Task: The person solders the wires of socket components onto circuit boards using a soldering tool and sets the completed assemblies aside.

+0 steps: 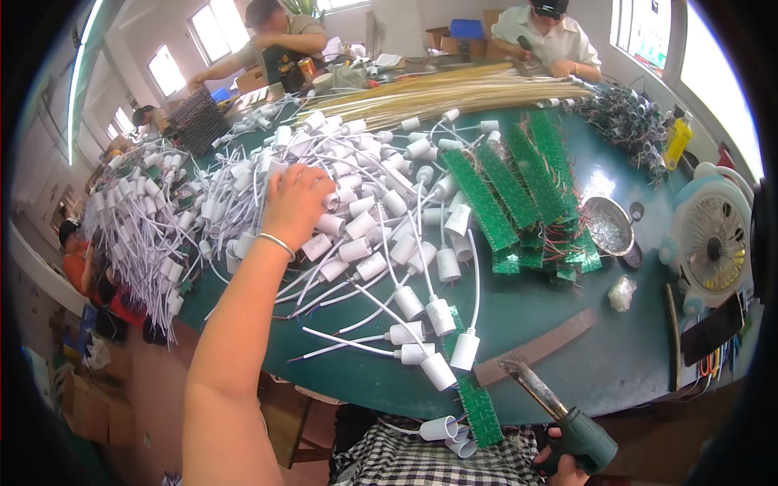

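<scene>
My left hand [298,202], with a bangle at its wrist, reaches into a large heap of white lamp holders with cables [356,228]. Its fingers curl round lamp holders there, and the palm side is hidden. At the lower right, my right hand [561,463] grips a dark green heat gun [585,437] whose metal barrel points up and left. The barrel's tip is over a flat brown bar [539,347]. Beside it, a narrow green circuit board strip [480,411] runs over the table edge, with several lamp holders [438,373] on and around it.
Stacked green circuit boards [519,182] with thin wires lie right of the heap. Further right are a metal bowl [608,227], a crumpled clear lump [622,293], a fan [713,243] and a yellow bottle [677,144]. Two people work across the table behind long thin yellowish rods [454,89].
</scene>
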Available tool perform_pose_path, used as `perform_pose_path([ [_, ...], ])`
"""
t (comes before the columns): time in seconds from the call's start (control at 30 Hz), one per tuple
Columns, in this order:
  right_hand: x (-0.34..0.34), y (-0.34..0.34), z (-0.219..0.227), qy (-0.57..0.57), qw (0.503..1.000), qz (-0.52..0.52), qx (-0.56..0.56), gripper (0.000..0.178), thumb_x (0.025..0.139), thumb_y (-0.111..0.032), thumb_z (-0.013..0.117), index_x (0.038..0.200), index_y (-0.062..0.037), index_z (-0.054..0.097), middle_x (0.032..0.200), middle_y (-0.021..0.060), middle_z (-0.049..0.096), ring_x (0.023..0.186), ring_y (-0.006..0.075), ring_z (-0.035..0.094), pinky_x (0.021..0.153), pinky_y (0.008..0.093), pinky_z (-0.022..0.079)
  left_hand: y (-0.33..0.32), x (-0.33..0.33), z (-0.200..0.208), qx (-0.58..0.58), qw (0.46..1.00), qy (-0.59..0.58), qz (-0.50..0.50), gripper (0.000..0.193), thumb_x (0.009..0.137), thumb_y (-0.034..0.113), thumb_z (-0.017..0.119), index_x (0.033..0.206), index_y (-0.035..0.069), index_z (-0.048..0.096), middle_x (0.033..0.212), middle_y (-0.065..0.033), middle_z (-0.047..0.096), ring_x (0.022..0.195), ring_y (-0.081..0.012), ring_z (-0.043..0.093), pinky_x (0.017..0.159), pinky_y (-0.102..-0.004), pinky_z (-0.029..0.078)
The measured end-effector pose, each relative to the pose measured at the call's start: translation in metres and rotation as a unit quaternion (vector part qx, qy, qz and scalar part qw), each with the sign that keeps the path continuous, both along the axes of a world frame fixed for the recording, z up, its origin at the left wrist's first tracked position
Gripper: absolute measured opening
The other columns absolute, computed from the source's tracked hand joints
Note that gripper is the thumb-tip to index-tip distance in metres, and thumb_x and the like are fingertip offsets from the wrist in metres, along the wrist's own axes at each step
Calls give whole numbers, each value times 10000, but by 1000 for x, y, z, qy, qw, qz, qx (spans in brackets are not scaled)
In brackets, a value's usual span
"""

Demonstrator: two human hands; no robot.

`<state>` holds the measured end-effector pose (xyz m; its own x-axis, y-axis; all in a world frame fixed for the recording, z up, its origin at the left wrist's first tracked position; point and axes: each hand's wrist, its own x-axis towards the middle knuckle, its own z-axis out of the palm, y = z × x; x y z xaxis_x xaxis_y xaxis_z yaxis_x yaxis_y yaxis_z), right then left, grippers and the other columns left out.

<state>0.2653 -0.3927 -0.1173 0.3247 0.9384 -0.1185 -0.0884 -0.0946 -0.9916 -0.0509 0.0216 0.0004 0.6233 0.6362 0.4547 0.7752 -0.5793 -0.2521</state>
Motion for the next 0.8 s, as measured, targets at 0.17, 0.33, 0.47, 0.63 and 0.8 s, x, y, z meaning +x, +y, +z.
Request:
perform_pose_path([
  [0.17,-1,-27,3,-3,998,-42,-45,361,953,-333,507,1160,-49,591,700,125,632,589,164,586,523,266,445,-33,9,21,16,968,-191,-165,374,758,34,675,1113,94,573,1155,-100,600,1105,-315,541,942,-440,378],
  [0.33,-7,-54,30,-22,992,-99,-68,420,945,-393,509,1157,-40,591,689,124,628,555,158,577,491,258,435,-175,48,12,-113,923,-182,-319,334,752,49,656,1075,82,577,949,-136,573,833,-305,577,763,-426,464],
  [0.47,-12,-34,35,-55,997,-51,-20,624,887,-570,552,1138,1,587,734,120,636,571,167,610,481,255,441,-245,53,-31,-356,899,-185,-173,228,747,155,690,968,144,635,853,-36,557,716,-237,560,611,-357,437],
  [0.63,-14,-39,39,-49,996,-67,-36,578,894,-512,576,1134,14,580,807,114,654,622,189,648,566,278,493,-263,66,-58,-340,905,-208,-150,132,748,133,667,873,121,628,796,-39,561,704,-252,501,664,-382,343],
  [0.8,-4,-49,39,-63,996,-15,-57,407,904,-342,569,1108,10,587,816,104,665,625,187,647,618,302,503,-271,80,-62,-338,905,-237,-105,94,750,164,663,840,149,646,801,20,584,858,-226,506,795,-397,295],
])
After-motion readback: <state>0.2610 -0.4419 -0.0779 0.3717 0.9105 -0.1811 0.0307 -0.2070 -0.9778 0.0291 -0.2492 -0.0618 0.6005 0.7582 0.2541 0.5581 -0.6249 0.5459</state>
